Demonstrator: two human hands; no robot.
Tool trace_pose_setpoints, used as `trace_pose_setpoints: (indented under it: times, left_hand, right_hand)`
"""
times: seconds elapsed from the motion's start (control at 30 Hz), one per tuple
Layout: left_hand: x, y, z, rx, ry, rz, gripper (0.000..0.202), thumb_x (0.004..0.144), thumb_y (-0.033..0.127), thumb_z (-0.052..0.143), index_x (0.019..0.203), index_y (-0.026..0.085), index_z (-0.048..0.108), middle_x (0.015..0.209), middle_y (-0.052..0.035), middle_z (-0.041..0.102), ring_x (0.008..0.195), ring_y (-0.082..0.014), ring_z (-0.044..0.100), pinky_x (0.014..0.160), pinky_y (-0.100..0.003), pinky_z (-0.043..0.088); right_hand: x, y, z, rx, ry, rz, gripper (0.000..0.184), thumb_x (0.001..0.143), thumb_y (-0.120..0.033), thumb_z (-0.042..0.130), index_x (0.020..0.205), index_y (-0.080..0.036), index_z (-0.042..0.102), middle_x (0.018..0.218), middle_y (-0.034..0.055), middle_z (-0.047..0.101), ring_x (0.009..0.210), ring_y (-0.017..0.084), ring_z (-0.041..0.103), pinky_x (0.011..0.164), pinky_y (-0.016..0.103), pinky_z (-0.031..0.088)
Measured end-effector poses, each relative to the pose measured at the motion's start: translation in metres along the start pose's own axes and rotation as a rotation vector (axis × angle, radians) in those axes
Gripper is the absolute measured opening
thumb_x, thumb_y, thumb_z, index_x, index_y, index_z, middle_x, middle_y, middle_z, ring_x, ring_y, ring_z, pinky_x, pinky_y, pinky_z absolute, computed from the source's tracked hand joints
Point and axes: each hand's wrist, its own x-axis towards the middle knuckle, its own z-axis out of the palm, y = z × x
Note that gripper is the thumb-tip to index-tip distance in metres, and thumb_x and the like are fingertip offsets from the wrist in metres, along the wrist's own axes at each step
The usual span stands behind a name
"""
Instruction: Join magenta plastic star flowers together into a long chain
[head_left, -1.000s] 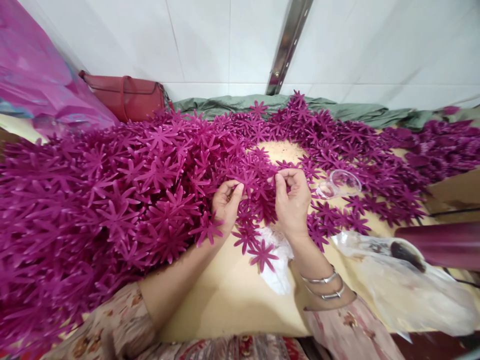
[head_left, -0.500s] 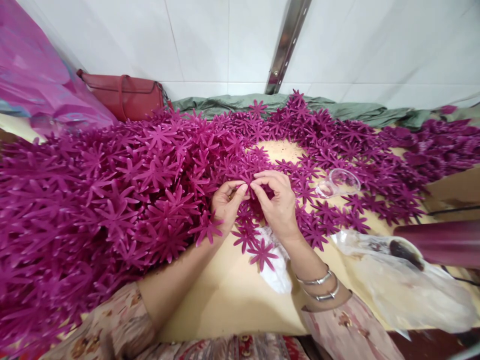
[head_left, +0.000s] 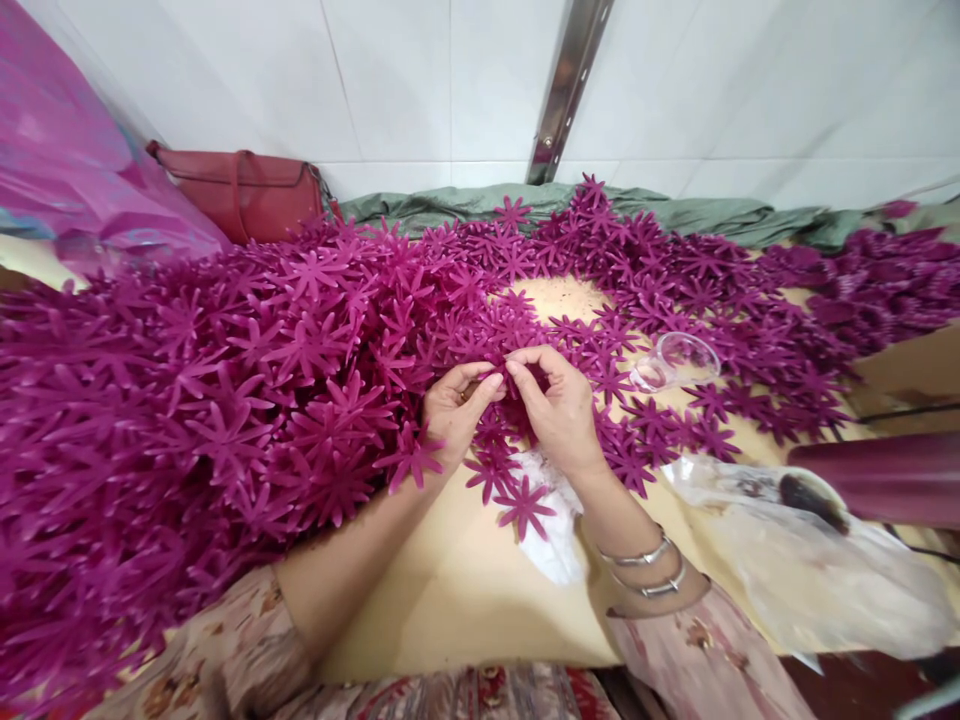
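In the middle of the head view, my left hand (head_left: 454, 412) and my right hand (head_left: 562, 412) are close together, thumbs and forefingers pinched. Between their fingertips is a magenta artificial flower (head_left: 507, 372), mostly hidden by the fingers. A big heap of similar many-petalled magenta flowers (head_left: 225, 420) rises beside my left hand, and one loose flower (head_left: 411, 455) rests against my left wrist. Below the hands, another flower (head_left: 525, 507) lies partly over a crumpled white tissue (head_left: 555, 548). More flowers spread beyond and to the right of my right hand.
A clear plastic cup (head_left: 684, 360) lies among flowers on the yellowish tabletop (head_left: 442, 600). At right are a crumpled clear plastic bag (head_left: 832, 570), a dark magenta cylinder (head_left: 877, 482) and a cardboard box (head_left: 911, 375). A red handbag (head_left: 244, 195) stands by the tiled wall.
My right hand has shifted slightly, and its fingertips are a little farther from the left thumb. The flower between them shows less. The surrounding heaps look the same.
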Motion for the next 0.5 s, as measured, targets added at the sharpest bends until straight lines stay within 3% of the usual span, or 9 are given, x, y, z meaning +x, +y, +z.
trace_pose_setpoints:
  times: [0.17, 0.5]
  left_hand:
    - [0.000, 0.003, 0.002, 0.020, -0.011, 0.020, 0.034, 0.069, 0.045, 0.090, 0.086, 0.019, 0.074, 0.075, 0.0020, 0.074, 0.065, -0.0098, 0.069, 0.068, -0.023, 0.061]
    - [0.001, 0.002, -0.001, 0.052, -0.003, 0.043, 0.031, 0.075, 0.044, 0.086, 0.087, 0.019, 0.071, 0.075, 0.0013, 0.071, 0.066, -0.0111, 0.068, 0.069, -0.026, 0.059]
  right_hand:
    - [0.001, 0.002, 0.000, 0.037, 0.027, 0.016, 0.015, 0.098, -0.033, 0.059, 0.090, -0.021, 0.065, 0.085, 0.0001, 0.067, 0.079, 0.016, 0.061, 0.079, 0.030, 0.049]
    - [0.008, 0.016, 0.002, 0.465, 0.262, 0.274, 0.021, 0.090, -0.039, 0.067, 0.086, -0.021, 0.058, 0.070, -0.0069, 0.047, 0.062, 0.011, 0.043, 0.062, 0.024, 0.039]
